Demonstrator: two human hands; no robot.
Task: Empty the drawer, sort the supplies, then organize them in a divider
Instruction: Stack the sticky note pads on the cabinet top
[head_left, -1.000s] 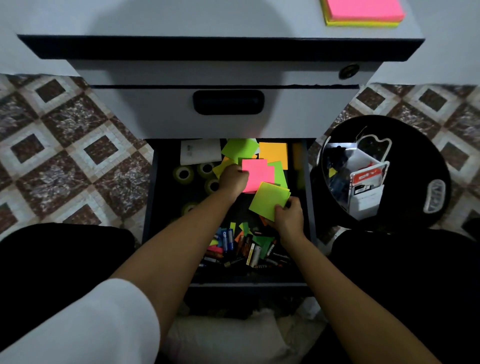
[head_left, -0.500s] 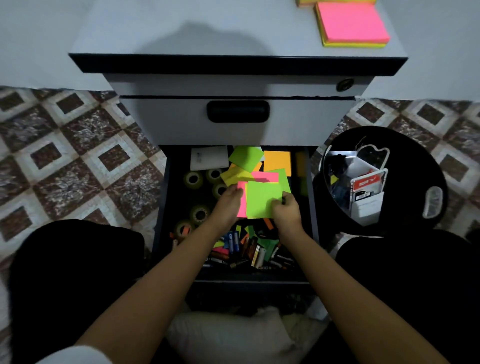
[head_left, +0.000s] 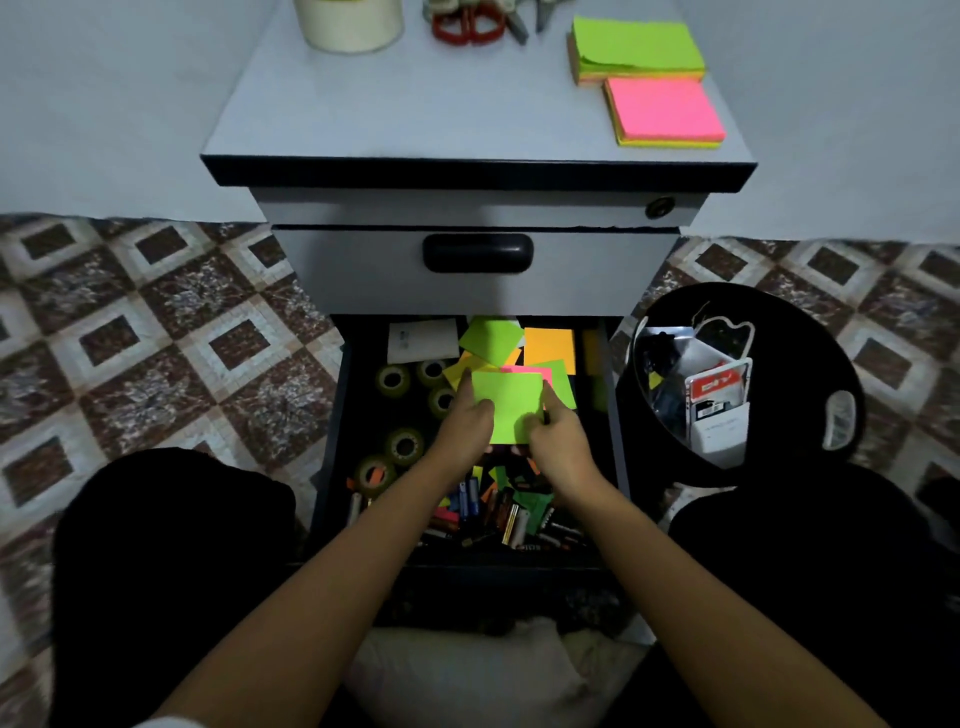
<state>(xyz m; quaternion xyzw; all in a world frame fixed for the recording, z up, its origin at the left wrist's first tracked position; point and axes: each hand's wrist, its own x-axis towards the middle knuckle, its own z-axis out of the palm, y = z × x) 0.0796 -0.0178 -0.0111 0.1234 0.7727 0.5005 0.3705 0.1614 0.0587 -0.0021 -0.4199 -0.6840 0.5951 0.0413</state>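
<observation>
The bottom drawer (head_left: 332, 467) of a grey cabinet stands pulled out. Over its middle, my left hand (head_left: 465, 426) and my right hand (head_left: 553, 434) hold a stack of sticky notes (head_left: 511, 397) from either side, green sheet on top with pink beneath. Loose green, yellow and orange notes (head_left: 550, 348) lie at the drawer's back. Tape rolls (head_left: 402, 444) sit along its left side. Batteries and paper scraps (head_left: 493, 514) fill the front. On the cabinet top lie a green note pile (head_left: 636, 49) and a pink one (head_left: 662, 111).
A black bin (head_left: 810, 358) with packaging inside stands right of the drawer. Red-handled scissors (head_left: 467, 23) and a wide tape roll (head_left: 348, 21) sit at the back of the cabinet top (head_left: 389, 104). A white card (head_left: 423, 340) lies in the drawer's back left. My dark-clothed knees flank the drawer.
My hands brought the pink and green notes together into one stack, green on top, and squared it. The view tilted up, showing more of the cabinet top.
</observation>
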